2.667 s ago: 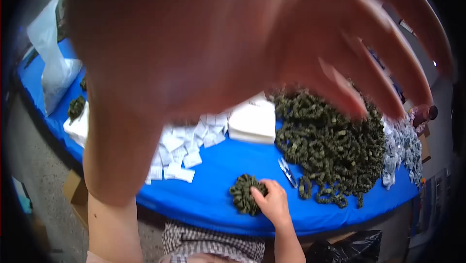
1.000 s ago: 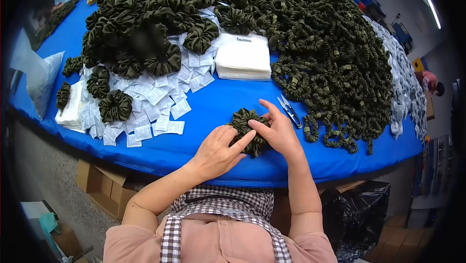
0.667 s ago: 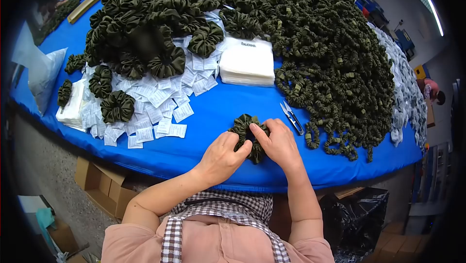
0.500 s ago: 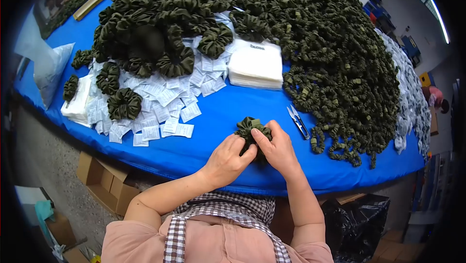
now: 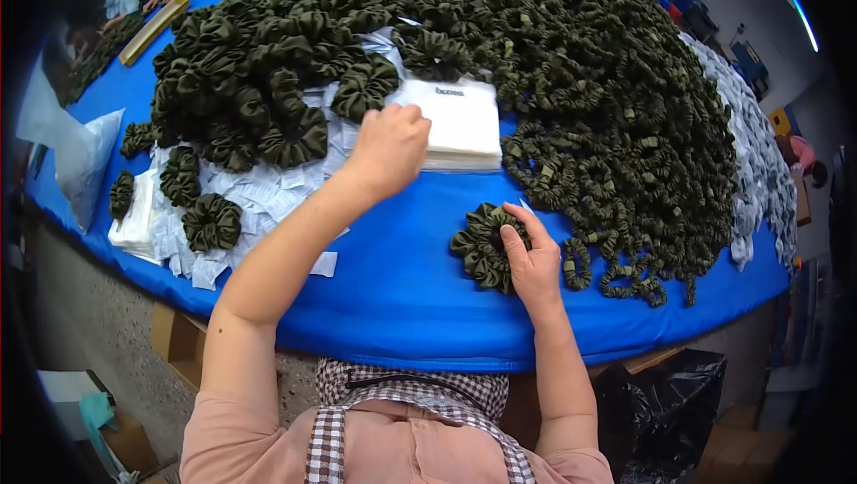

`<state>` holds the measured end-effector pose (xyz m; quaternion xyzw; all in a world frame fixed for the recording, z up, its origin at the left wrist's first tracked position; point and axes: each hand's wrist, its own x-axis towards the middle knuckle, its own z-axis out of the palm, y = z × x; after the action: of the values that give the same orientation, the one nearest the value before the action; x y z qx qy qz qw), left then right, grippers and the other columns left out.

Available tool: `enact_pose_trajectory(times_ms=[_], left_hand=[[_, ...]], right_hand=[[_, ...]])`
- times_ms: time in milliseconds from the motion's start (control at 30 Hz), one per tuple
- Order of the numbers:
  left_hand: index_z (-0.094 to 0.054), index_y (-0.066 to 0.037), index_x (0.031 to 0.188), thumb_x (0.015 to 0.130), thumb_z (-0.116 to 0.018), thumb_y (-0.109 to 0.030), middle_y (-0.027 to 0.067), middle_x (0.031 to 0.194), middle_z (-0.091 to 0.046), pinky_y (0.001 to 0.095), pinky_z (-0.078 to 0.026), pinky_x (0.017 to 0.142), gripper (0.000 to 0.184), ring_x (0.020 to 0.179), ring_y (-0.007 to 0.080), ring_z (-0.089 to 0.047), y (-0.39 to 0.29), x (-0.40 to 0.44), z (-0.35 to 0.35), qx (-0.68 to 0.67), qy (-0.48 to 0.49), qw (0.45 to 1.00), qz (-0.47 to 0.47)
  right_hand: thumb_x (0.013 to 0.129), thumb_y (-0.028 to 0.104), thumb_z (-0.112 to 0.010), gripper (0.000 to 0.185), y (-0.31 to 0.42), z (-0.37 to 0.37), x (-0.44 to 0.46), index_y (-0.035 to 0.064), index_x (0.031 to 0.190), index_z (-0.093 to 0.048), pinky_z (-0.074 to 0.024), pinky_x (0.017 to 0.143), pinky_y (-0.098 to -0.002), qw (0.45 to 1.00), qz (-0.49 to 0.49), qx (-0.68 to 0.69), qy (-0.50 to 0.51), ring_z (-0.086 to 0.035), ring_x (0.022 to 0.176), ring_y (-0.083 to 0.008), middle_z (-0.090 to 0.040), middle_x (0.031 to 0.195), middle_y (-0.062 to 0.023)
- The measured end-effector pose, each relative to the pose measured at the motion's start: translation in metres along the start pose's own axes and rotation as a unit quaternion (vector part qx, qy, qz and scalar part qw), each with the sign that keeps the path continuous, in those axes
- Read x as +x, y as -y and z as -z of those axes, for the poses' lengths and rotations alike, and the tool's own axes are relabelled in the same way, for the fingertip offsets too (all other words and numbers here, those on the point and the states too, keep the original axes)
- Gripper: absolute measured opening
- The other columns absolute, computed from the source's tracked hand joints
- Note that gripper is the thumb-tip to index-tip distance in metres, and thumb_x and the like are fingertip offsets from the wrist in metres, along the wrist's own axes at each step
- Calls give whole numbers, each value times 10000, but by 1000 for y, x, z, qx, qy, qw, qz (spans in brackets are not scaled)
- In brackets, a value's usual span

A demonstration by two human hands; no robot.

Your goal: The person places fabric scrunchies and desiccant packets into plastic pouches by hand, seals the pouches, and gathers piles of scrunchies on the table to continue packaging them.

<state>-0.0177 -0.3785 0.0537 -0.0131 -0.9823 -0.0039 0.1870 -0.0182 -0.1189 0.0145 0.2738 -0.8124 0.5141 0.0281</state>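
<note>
At blue table [image 5: 402,305]: right grip [image 5: 539,271] pinches 1 scrunchie [image 5: 482,256]; left grip [image 5: 391,150] curled, hold unclear.

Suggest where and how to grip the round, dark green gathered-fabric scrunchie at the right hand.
Probably pinch the left rim of the scrunchie, coming from the left: its puffy folds are uncovered there, beside bare blue table cloth, while the right hand covers its right side.

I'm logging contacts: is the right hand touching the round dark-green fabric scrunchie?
Touching: the head view shows the right hand holding the scrunchie at its right edge.
</note>
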Motion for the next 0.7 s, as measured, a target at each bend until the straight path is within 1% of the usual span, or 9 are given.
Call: enact_pose_trajectory(times_ms=[33, 167, 200, 333, 400, 500, 533, 667, 700], left_hand=[[-624, -64, 931, 820, -628, -117, 86, 1001, -627, 360, -440, 791, 123, 893, 272, -559, 0, 5, -5, -3, 2, 1000, -3], [-629, -77, 897, 833, -613, -129, 59, 1022, -642, 365, -412, 779, 85, 881, 253, -558, 15, 13, -21, 85, -27, 996, -19], [-629, -77, 897, 833, -613, -129, 59, 1022, -642, 365, -412, 779, 85, 881, 253, -558, 15, 15, -21, 87, -26, 996, -21], [-613, -78, 844, 835, -606, -131, 40, 975, -630, 363, -385, 773, 54, 864, 240, -551, 6, 13, -19, 70, 21, 996, -42], [-597, -70, 811, 817, -613, -113, 65, 887, -597, 366, -410, 765, 46, 822, 252, -545, -1, -5, 0, 47, -65, 994, -71], [-574, -62, 782, 801, -610, -80, 83, 816, -557, 348, -441, 718, 44, 778, 257, -538, 9, -52, 11, 11, -45, 999, -26], [-574, -62, 782, 801, -610, -80, 83, 816, -557, 348, -441, 718, 44, 778, 257, -538, 10, -60, 10, 13, -41, 999, -26], [-522, -67, 661, 735, -583, -59, 92, 686, -511, 338, -465, 613, 96, 676, 259, -526, 17, -91, -8, 104, -87, 991, 22], [-522, -67, 661, 735, -583, -59, 92, 686, -511, 338, -465, 613, 96, 676, 259, -526, 21, -93, -9, 105, -87, 990, 23]], right_hand=[[914, 175, -631, 326, 0, 1, 0, 25, 1201, -604, -496, 752, -273, 1000, -3, -2, -2, -634, 801, -190, -680, 1030, -118], [921, 171, -623, 289, 10, 4, 1, 23, 1169, -629, -503, 761, -281, 995, -88, 39, 24, -658, 859, -210, -690, 1077, -117], [921, 171, -623, 289, 13, 4, 1, 23, 1169, -629, -503, 761, -281, 995, -89, 42, 23, -658, 859, -210, -690, 1077, -117], [917, 174, -625, 295, 18, 7, 2, 22, 1169, -625, -511, 748, -293, 993, -103, 15, 47, -668, 863, -226, -699, 1055, -124], [916, 173, -626, 294, 17, 6, 1, 21, 1167, -625, -509, 735, -291, 995, -88, 14, 46, -663, 838, -221, -701, 1037, -119], [911, 168, -629, 291, 12, 4, 0, 20, 1161, -626, -504, 694, -286, 999, -46, 6, 26, -648, 761, -206, -706, 986, -106], [911, 168, -629, 291, 12, 3, -1, 20, 1161, -626, -504, 694, -286, 998, -48, 10, 27, -648, 761, -206, -706, 986, -106], [905, 160, -634, 286, 18, 3, 1, 20, 1154, -628, -493, 661, -280, 999, -36, -18, 32, -620, 695, -189, -705, 932, -95], [905, 160, -634, 286, 19, 1, 1, 20, 1154, -628, -493, 661, -280, 999, -35, -17, 33, -620, 695, -189, -705, 932, -95]])
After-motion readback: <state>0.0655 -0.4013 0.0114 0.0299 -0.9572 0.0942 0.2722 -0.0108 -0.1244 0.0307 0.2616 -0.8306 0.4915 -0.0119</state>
